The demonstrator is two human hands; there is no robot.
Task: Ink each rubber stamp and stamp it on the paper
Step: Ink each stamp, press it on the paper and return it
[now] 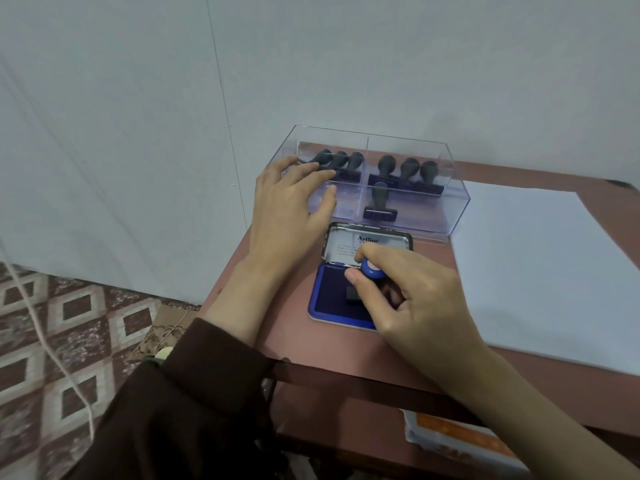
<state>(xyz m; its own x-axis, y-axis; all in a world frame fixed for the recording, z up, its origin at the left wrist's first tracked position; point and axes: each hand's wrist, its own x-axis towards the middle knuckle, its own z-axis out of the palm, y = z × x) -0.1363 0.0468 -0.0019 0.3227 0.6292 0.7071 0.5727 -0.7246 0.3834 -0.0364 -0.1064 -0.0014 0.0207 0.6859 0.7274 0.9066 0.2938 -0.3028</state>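
Observation:
My right hand (412,299) grips a rubber stamp with a blue knob (371,269) and holds it down on the dark blue pad of the open ink pad tin (327,299). The tin's lid (341,242) stands open behind the pad. My left hand (287,199) rests with straight fingers on the front left edge of a clear plastic box (433,216). Several dark-handled stamps (408,168) stand inside the box, and one more stamp (380,202) stands nearer the front. A white sheet of paper (540,265) lies to the right of the tin.
Everything sits on a reddish-brown table (294,344) set against a pale wall. An orange and white packet (460,438) lies on a lower shelf. A patterned floor and a white cable (52,355) are at the left.

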